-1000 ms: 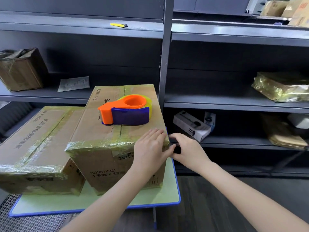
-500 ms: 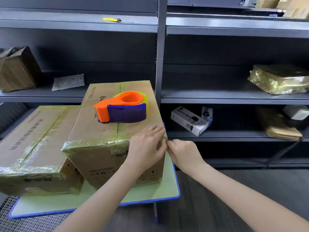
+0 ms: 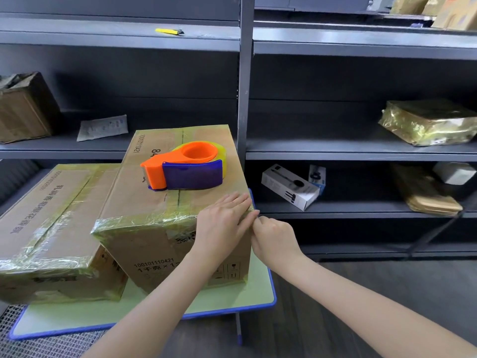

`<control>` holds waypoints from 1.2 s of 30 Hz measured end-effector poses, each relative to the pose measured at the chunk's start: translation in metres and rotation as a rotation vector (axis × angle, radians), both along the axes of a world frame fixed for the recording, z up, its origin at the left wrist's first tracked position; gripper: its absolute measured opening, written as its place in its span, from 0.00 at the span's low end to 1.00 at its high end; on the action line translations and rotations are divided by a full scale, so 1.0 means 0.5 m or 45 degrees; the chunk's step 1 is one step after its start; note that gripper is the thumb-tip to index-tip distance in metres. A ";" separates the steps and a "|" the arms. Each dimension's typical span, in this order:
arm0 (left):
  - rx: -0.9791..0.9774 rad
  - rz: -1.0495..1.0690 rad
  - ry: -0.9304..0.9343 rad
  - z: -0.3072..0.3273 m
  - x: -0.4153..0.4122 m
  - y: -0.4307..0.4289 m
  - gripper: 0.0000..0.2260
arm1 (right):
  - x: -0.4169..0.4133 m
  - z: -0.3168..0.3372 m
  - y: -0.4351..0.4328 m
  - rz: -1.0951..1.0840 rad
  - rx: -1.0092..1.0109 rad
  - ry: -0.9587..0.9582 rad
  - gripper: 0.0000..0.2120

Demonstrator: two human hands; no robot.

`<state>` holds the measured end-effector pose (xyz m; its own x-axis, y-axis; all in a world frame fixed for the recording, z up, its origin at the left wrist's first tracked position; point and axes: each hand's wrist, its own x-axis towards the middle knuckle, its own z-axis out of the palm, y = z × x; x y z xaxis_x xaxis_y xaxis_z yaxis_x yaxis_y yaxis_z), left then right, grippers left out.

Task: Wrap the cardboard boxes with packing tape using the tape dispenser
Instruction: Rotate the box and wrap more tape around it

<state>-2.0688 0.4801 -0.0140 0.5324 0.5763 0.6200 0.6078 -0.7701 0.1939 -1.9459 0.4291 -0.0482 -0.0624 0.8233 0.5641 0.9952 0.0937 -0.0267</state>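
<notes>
Head view: left hand (image 3: 222, 224) flat on box (image 3: 144, 244); right hand (image 3: 275, 236) curled, grip unclear.

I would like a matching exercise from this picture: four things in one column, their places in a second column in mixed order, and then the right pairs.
Things
1. tape dispenser
2. yellow object
3. left hand
4. white carton

Places
A. on the lower right shelf
B. on top of the taller cardboard box
C. on the upper shelf
D. pressed flat on that box's near right corner

Pairs: 1-B, 2-C, 3-D, 4-A
</notes>
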 end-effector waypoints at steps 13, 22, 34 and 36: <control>0.013 -0.017 0.001 -0.004 -0.005 -0.002 0.16 | 0.023 -0.013 -0.025 0.089 -0.137 0.586 0.19; 0.069 -0.047 0.132 -0.018 -0.005 0.020 0.12 | -0.004 -0.022 -0.007 0.103 -0.447 0.975 0.20; 0.110 -0.145 0.137 -0.011 -0.022 0.012 0.19 | 0.023 0.056 0.001 0.160 -0.526 0.552 0.31; 0.077 -0.139 0.120 -0.015 -0.024 0.012 0.24 | 0.014 0.050 0.001 0.274 -0.454 0.613 0.31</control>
<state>-2.0806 0.4859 -0.0217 0.6475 0.4747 0.5962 0.5331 -0.8411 0.0908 -1.9389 0.4294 -0.0231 -0.0555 0.9631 0.2635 0.8239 0.1932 -0.5328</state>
